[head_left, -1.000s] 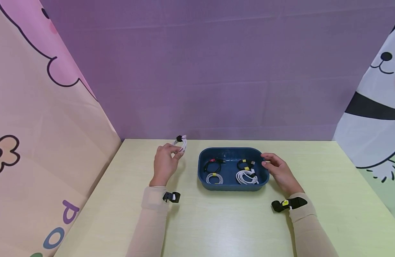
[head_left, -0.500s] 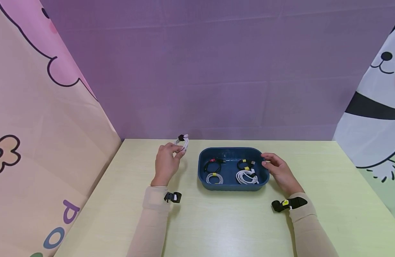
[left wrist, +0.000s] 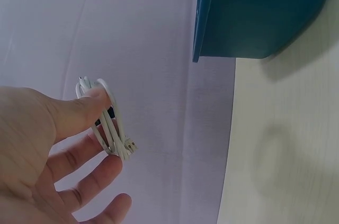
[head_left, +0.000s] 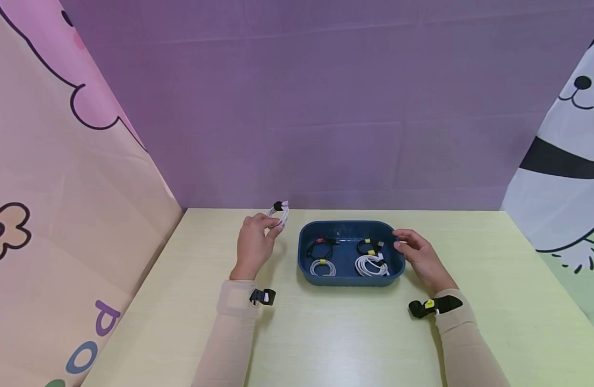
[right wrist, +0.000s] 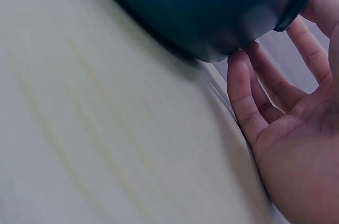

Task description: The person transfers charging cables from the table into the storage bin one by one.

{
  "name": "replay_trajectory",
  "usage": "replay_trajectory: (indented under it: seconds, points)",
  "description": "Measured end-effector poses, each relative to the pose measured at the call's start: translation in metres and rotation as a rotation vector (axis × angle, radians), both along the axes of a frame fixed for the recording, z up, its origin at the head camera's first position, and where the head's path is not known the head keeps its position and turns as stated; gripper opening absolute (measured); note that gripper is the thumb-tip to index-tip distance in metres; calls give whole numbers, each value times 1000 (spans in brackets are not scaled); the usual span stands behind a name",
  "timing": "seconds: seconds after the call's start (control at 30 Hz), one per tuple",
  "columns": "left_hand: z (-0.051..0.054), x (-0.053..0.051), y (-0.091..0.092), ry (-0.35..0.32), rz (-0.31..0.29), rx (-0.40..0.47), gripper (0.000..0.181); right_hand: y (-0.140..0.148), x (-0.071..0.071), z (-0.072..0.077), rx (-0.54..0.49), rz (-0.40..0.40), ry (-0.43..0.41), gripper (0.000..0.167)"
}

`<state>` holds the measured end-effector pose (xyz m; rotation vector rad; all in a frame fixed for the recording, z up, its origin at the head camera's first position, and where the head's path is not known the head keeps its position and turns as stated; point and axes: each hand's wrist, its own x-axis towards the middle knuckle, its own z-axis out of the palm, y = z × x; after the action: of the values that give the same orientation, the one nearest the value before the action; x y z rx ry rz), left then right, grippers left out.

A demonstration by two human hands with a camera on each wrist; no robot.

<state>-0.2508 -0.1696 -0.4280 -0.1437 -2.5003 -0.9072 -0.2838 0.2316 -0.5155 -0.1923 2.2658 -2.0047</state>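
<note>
In the head view my left hand (head_left: 255, 244) pinches a coiled white charging cable (head_left: 284, 215) above the table, left of a dark blue plastic bin (head_left: 345, 281). The left wrist view shows thumb and fingertips on the white coil (left wrist: 114, 128), which has a black tie and a plug end at its lower side. My right hand (head_left: 421, 258) holds the bin's right end by its rim. In the right wrist view, its fingers lie against the bin's outer wall (right wrist: 212, 12) and the thumb is partly hidden behind the rim.
Inside the bin lie a black cable with a red tag (head_left: 320, 249), a black cable with yellow ties (head_left: 369, 247), a grey coil (head_left: 323, 267) and a larger white coil (head_left: 371, 265). Behind the pale table (head_left: 335, 344) hangs a purple cloth (head_left: 297, 107).
My left hand has drifted slightly to the right, toward the bin, carrying the white charging cable. The right hand and the bin have stayed in place.
</note>
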Motion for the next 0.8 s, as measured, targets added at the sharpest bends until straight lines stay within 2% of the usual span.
replay_trajectory:
  seconds: [0.2,0.8]
  points:
    - [0,0,4,24,-11,-15,20,-1,0,0,4,-1,8,40]
    - [0,0,15,41,-42,-47,19,0,0,0,6,-4,1,43]
